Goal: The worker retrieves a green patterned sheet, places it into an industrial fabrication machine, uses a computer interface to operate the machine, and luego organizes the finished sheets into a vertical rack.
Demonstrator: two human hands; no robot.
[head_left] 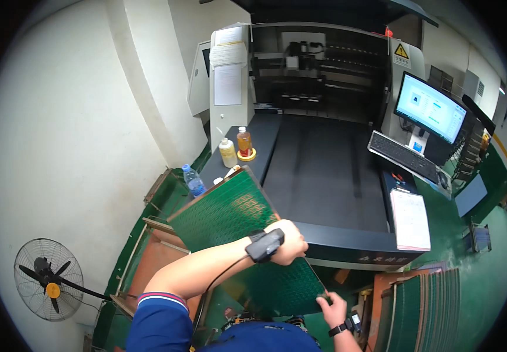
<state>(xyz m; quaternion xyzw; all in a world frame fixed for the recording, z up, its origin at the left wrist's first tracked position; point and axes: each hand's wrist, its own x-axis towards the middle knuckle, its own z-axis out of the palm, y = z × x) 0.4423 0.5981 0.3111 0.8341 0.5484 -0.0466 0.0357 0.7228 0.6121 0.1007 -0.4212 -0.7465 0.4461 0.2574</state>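
Both hands (288, 242) are closed on edges of a green panel (218, 226) bearing pale printing (248, 205).

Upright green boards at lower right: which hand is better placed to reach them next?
Probably the right hand: it holds the lower right corner of the held board, nearer the upright green boards. The left hand grips the edge higher up, farther away.
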